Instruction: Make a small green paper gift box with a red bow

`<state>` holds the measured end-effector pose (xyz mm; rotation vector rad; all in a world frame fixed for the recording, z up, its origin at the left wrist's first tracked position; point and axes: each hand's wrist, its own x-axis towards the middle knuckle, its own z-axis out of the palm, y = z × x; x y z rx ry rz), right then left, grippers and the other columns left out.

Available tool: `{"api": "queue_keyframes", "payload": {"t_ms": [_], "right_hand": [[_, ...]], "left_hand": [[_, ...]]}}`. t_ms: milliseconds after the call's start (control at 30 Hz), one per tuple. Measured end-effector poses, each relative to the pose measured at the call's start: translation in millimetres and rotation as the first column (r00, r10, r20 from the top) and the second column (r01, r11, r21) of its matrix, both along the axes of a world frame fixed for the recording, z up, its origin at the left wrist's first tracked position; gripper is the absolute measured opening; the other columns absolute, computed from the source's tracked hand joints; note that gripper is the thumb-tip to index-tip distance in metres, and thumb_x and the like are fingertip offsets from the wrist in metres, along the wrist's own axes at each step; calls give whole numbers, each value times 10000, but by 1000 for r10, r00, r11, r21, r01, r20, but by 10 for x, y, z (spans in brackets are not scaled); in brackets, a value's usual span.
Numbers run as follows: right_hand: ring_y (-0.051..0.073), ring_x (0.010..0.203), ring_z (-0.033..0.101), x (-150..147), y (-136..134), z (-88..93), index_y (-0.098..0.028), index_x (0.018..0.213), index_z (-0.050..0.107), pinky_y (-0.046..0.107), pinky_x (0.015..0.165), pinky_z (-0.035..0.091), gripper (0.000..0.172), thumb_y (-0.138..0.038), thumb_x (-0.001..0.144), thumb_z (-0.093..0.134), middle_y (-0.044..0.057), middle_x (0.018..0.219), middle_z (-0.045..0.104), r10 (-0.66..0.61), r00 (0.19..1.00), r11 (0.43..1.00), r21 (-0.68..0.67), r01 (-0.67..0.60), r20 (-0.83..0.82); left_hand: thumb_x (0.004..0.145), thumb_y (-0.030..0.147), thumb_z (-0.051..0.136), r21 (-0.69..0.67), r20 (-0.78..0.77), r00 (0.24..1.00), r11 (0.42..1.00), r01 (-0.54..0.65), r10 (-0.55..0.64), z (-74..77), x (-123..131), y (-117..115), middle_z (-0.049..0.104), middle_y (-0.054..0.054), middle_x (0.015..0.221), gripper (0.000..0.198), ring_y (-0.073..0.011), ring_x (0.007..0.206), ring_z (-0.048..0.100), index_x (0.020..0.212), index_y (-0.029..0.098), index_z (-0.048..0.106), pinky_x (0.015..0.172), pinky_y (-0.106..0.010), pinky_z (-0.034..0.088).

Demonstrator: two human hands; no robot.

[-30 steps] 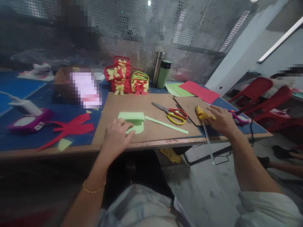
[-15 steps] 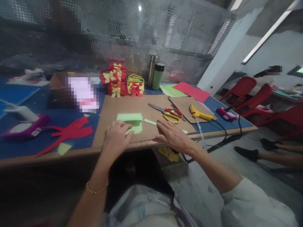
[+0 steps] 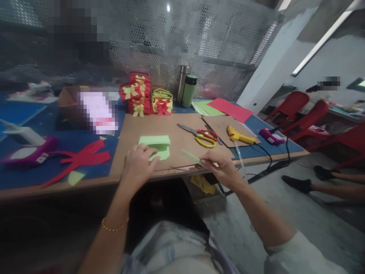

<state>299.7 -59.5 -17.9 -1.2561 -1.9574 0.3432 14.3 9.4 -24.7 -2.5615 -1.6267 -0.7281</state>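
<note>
The green strip [image 3: 192,157] has moved into the right hand [image 3: 221,165], pinched there; the left hand [image 3: 138,161] curls onto folded green paper [image 3: 154,140], so both are held.

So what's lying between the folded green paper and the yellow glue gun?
In the head view, the scissors lie between the folded green paper and the yellow glue gun. Nearer the person, the right hand holds a green strip.

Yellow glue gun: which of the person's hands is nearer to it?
Right. The right hand, holding a green strip, is left and in front of the glue gun; the left hand is farther left, at the folded green paper.
</note>
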Motion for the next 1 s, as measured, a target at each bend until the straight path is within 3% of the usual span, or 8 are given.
{"api": "queue_keyframes", "payload": {"t_ms": [167, 267, 400, 533, 767, 1000], "right_hand": [[155, 678, 600, -109, 103, 107, -197, 810, 669, 273, 644, 460, 274, -394, 965, 556, 17, 719, 665, 28, 993, 975, -215, -52, -115], [145, 624, 574, -146, 168, 122, -196, 813, 640, 262, 604, 440, 251, -350, 964, 510, 0, 682, 623, 37, 995, 956, -286, -61, -89], [168, 715, 611, -201, 274, 198, -195, 948, 668, 282, 673, 462, 193, -259, 953, 486, 31, 818, 682, 23, 998, 980, -198, -12, 53], [174, 824, 624, -301, 399, 240, -212, 1082, 679, 283, 748, 468, 261, -220, 975, 441, 46, 965, 720, 63, 988, 991, -125, -46, 138], [187, 822, 599, -328, 542, 167, -208, 956, 625, 286, 729, 449, 133, -202, 919, 497, 48, 908, 697, 41, 983, 987, -159, -12, 179], [175, 785, 594, -265, 576, 193, -205, 917, 629, 270, 692, 423, 104, -192, 905, 526, 34, 852, 693, 76, 979, 983, -177, -42, 191]], "left_hand": [[956, 361, 527, 9, 3, 1000, 1000, 5, -5, -9, -10, 5, 659, -118, 1023, 299, -319, 1048, 583, 1075, 210, 756, 873, -458, 466], [957, 359, 532, 20, 7, 1000, 1000, 6, -7, -7, -2, -12, 664, -116, 1019, 285, -315, 1047, 581, 1062, 213, 753, 871, -453, 465], [953, 342, 565, 27, 6, 1000, 1000, 2, -2, -1, 20, -45, 665, -108, 1034, 239, -307, 1048, 577, 1060, 216, 738, 858, -436, 449], [952, 342, 593, 30, -16, 1000, 1000, -7, 7, 4, 37, -62, 657, -104, 1043, 214, -300, 1041, 571, 1079, 223, 717, 835, -414, 429], [958, 314, 609, -16, -45, 999, 1000, 13, -14, 54, 47, -80, 653, -95, 1041, 159, -305, 1052, 568, 1047, 223, 703, 833, -415, 417], [961, 267, 591, -14, 11, 998, 998, 65, -65, 42, 50, -66, 664, -91, 1060, 204, -297, 1083, 566, 1131, 247, 703, 856, -410, 421]]}}
